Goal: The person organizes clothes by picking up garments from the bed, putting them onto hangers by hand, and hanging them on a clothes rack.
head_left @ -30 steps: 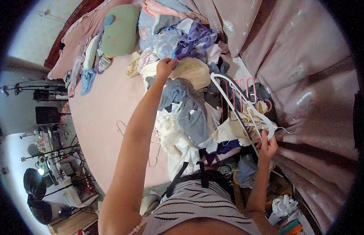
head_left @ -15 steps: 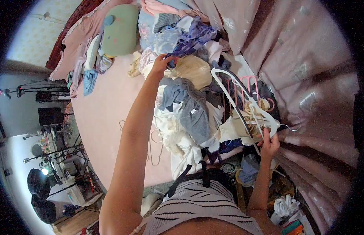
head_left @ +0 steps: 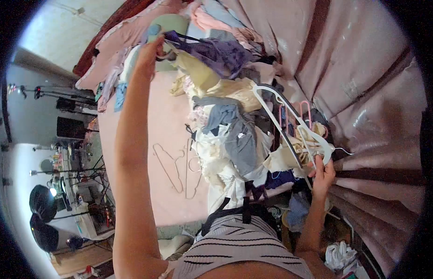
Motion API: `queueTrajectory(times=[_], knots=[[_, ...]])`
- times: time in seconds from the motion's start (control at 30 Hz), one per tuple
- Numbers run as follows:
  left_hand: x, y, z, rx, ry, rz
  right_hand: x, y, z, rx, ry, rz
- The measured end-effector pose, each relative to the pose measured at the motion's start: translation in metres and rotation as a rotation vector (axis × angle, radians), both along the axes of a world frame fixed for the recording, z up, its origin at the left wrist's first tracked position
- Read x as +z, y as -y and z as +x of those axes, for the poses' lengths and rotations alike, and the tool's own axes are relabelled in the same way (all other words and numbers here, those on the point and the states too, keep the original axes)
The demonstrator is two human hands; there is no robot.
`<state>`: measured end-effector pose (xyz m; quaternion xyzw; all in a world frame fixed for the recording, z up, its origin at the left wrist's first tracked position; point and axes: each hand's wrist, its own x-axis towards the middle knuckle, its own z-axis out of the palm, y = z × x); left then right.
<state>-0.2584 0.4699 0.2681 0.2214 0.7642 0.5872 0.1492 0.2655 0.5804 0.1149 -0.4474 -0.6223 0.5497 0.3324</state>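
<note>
At the far end of the bed, my left hand is closed on a purple garment with dark straps, stretched out to the right. A pale yellow cloth hangs beside it from the same hand. On the right, my right hand grips a white hanger near its hook. A black hanger lies along the white one, its lower end by my fingers. Between my hands spreads a heap of clothes, with a grey garment over white garments.
Two thin hangers, one a wire hanger, lie on the pink bed sheet. Pink hangers stand near the pink curtain on the right. A green pillow rests at the back. Lighting gear stands left of the bed.
My left hand has moved up and to the left, pulling the purple garment and the pale yellow cloth out from the heap. My right hand stays with the hangers.
</note>
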Motion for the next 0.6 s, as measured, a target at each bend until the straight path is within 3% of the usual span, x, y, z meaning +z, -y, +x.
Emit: queueTrajectory(times=[0.07,0.13,0.27,0.3,0.4,0.6], knots=[[0.059,0.027,0.015,-0.086,0.033,0.267,0.009,0.005,-0.004,0.071,-0.006,0.012],[0.103,0.069,0.014,-0.248,0.192,0.369,0.018,0.011,-0.013,0.084,-0.1,0.054],[0.154,0.154,0.052,-0.157,0.09,0.389,0.064,0.037,-0.038,0.276,-0.115,0.18],[0.161,0.176,0.065,-0.099,0.082,0.39,0.077,0.045,-0.044,0.328,-0.131,0.077],[0.171,0.246,0.094,-0.145,0.111,0.335,0.118,0.087,-0.073,0.349,-0.233,0.114],[0.136,0.376,0.149,-0.046,0.085,0.142,0.142,0.192,-0.123,0.69,-0.515,0.08]])
